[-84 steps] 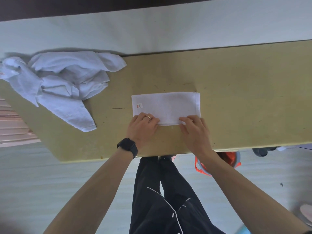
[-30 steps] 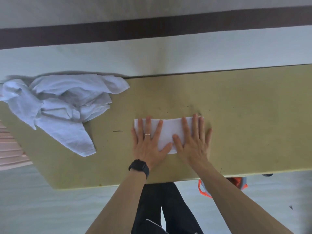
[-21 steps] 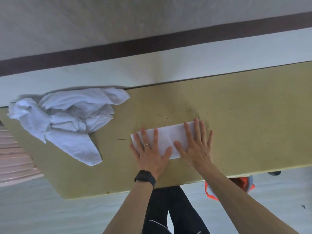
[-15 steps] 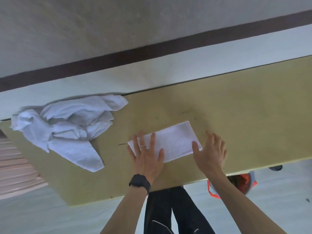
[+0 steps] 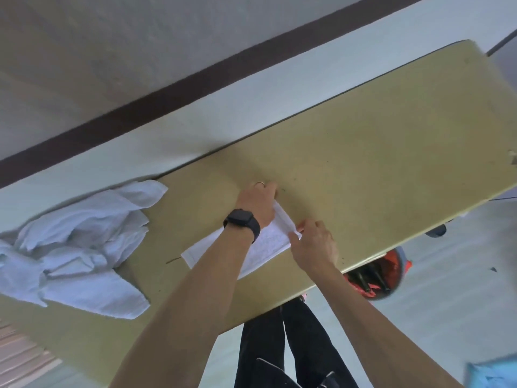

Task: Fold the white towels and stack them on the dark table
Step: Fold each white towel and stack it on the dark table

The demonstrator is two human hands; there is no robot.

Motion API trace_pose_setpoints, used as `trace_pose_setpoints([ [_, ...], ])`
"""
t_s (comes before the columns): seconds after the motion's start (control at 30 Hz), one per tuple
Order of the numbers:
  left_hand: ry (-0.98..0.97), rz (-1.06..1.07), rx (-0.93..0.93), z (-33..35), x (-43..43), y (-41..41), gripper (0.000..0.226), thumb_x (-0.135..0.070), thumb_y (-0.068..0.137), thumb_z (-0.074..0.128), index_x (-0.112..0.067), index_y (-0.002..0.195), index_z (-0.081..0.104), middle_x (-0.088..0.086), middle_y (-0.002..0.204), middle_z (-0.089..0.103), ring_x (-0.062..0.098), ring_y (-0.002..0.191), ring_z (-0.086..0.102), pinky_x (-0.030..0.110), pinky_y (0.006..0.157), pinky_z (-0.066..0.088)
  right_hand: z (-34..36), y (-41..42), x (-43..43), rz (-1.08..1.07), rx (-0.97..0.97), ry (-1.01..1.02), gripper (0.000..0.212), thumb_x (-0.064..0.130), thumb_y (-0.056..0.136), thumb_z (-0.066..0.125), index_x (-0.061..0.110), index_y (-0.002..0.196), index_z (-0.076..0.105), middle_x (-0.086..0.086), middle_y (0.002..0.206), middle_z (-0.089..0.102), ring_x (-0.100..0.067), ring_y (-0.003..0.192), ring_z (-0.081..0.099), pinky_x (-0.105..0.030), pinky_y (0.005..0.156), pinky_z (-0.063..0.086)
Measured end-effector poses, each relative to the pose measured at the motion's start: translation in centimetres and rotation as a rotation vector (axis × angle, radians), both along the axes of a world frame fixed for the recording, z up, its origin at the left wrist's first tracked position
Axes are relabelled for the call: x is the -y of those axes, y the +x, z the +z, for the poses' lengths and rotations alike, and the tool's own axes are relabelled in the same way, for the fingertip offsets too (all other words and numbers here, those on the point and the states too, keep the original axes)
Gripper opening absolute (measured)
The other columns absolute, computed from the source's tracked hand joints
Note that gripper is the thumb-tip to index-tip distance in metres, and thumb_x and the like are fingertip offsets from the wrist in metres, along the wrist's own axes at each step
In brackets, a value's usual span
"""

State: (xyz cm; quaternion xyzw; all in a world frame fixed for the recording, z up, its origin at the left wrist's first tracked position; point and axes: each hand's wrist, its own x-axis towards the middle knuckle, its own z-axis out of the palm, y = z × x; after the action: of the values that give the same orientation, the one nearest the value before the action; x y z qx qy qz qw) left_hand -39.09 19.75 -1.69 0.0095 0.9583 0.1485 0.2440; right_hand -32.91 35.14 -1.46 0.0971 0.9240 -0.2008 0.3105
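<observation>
Towel [image 5: 271,240] folded to a narrow strip, flat on the worktop [image 5: 391,152] near its front edge, lying from 8 to 2 o'clock. Middle hidden under the left forearm, far end covered by the left hand [image 5: 257,203]; only the 8 o'clock end and a patch between the wrists in plain sight. Short edge at the 2 o'clock end standing up as a thin raised band between the two hands.

Left hand at the towel's 1 o'clock corner, reaching across, fingers curled down round that corner, fingertips out of sight beneath the knuckles. Ring [image 5: 260,184] on one finger, black watch [image 5: 242,222] on the wrist. Right hand [image 5: 314,246] at the 4 o'clock corner, thumb and fingers pinching the cloth there, other fingers hard to make out behind the back of the hand.

Pile [image 5: 78,247] of loose white towels at 9 o'clock from the towel, well apart, crumpled, cut off by the left border of the view. Red bucket [image 5: 393,261] at 4 o'clock, below the worktop's front edge and half hidden by it, contents dark and unclear. Black trousers [image 5: 293,345] at 6 o'clock.
</observation>
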Motion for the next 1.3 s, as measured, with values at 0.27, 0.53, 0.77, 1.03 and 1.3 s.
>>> trace_pose_setpoints([
  [0.27,0.141,0.009,0.063,1.3,0.7,-0.1,0.013,-0.013,0.091,0.053,-0.02,0.101,0.058,0.001,0.102,0.06,0.023,0.089,0.058,0.032,0.067,0.044,0.0,0.0,0.1,0.026,-0.002,-0.055,0.016,0.026,0.097,0.056,0.016,0.108,0.049,-0.005,0.111,0.06,-0.029,0.095,0.058,-0.036,0.077,0.043],
  [0.53,0.231,0.114,0.068,3.1,3.3,0.5,0.022,-0.018,0.093,0.061,-0.026,0.112,0.071,-0.007,0.106,0.07,0.013,0.095,0.064,0.034,0.085,0.055,0.8,-1.4,-1.5,0.072,0.109,-0.117,0.018,0.036,0.091,0.063,0.025,0.103,0.071,0.005,0.097,0.069,-0.022,0.096,0.064,-0.027,0.078,0.043],
  [0.77,0.351,0.28,-0.019,7.3,5.0,1.0,0.016,-0.026,0.09,0.066,-0.023,0.104,0.075,-0.008,0.094,0.073,0.01,0.088,0.065,0.018,0.074,0.046,5.0,-3.8,-1.8,-0.048,0.035,-0.333,0.011,0.035,0.083,0.076,0.027,0.087,0.069,0.011,0.086,0.072,-0.009,0.079,0.068,-0.016,0.052,0.041],
  [1.03,0.422,0.476,-0.238,15.9,10.1,0.1,0.005,-0.031,0.084,0.073,-0.028,0.088,0.073,-0.017,0.083,0.071,0.0,0.082,0.064,0.007,0.071,0.041,14.8,-11.0,2.2,0.148,-0.209,-0.402,0.016,0.024,0.078,0.082,0.021,0.073,0.067,0.011,0.077,0.07,-0.007,0.064,0.058,-0.017,0.053,0.039],
  [1.3,0.41,0.606,-0.562,20.5,12.1,2.3,0.005,-0.032,0.087,0.071,-0.032,0.092,0.073,-0.021,0.091,0.071,-0.001,0.089,0.063,0.03,0.082,0.052,20.4,-13.5,6.1,0.559,-0.668,-0.279,0.01,0.016,0.087,0.073,0.014,0.085,0.064,0.003,0.077,0.061,-0.024,0.068,0.059,-0.03,0.062,0.043],
])
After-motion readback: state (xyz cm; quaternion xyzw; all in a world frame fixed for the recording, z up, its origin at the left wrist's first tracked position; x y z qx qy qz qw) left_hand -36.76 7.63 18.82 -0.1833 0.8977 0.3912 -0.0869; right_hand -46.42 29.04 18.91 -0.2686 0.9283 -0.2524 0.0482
